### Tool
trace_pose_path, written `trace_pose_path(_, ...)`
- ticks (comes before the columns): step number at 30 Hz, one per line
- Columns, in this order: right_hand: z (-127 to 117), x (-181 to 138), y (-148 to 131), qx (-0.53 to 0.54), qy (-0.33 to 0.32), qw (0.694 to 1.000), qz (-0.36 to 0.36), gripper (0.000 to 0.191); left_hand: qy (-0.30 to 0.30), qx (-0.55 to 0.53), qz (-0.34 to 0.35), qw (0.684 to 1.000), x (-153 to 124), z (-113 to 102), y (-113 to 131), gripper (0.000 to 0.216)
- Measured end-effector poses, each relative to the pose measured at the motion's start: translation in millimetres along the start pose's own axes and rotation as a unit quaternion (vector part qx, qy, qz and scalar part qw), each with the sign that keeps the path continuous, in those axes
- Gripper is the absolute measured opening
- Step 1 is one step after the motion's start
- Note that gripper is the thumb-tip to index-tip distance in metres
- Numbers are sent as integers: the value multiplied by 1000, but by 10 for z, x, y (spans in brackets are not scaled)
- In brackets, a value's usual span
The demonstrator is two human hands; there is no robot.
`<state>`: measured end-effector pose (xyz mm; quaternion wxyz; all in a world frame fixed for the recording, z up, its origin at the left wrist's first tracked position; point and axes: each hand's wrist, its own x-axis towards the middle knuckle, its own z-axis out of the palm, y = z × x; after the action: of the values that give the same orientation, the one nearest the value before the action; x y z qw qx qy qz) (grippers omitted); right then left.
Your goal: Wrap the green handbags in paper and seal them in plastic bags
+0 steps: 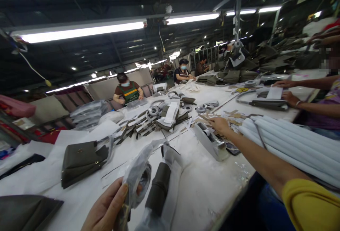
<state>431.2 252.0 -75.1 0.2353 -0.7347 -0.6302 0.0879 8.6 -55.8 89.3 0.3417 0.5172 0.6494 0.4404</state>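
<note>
My left hand (107,204), at the bottom of the head view, pinches a strap wrapped in translucent white film (135,174), part of it coiled. Close to its right, a dark olive piece partly covered in white wrapping (159,188) lies on the white table (198,188). Stretched out to the right, my right hand (220,125) is closed on a thin brown cardboard strip (204,118) above a scatter of cardboard pieces (235,119). Just below that hand stands a grey tape dispenser (208,140). An olive handbag (79,162) rests left of my left hand.
Wrapped straps and olive parts form a heap (143,119) mid-table. White padded rolls (287,142) lie at right. A co-worker's hands (288,91) handle an olive bag (269,103) there. Another person in a green apron (131,94) works across the table. Another olive piece (28,211) lies lower left.
</note>
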Motion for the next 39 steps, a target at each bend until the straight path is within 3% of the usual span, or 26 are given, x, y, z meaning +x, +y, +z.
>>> trace_pose_path(4, -303, -271, -132, 71, 23, 996, -45, 34, -33, -28, -19, 999, 9, 21, 15, 52)
trace_pose_path(8, -518, -798, -476, 166, -13, 980, -109, 37, -34, -70, -33, 996, -28, 63, 53, 48)
trace_pose_path(13, -663, -1664, -1001, 359, -143, 912, -138, 41, -43, -99, 4, 994, -34, 112, 83, 44)
trace_pose_path(19, -755, -2383, -1503, 451, -333, 812, -165, 35, -57, -94, 39, 993, -39, 134, 67, 41)
trace_pose_path(25, -672, -2628, -1876, 508, -351, 770, -162, 35, -57, -28, 72, 995, -133, 131, 146, 42)
trace_pose_path(33, -608, -2765, -2323, 653, -403, 637, -73, 39, -52, 69, 143, 986, -213, 143, 180, 41)
trace_pose_path(39, -836, -2829, -2378, 671, -430, 604, 20, 34, -37, 134, 176, 974, -220, 83, 210, 39)
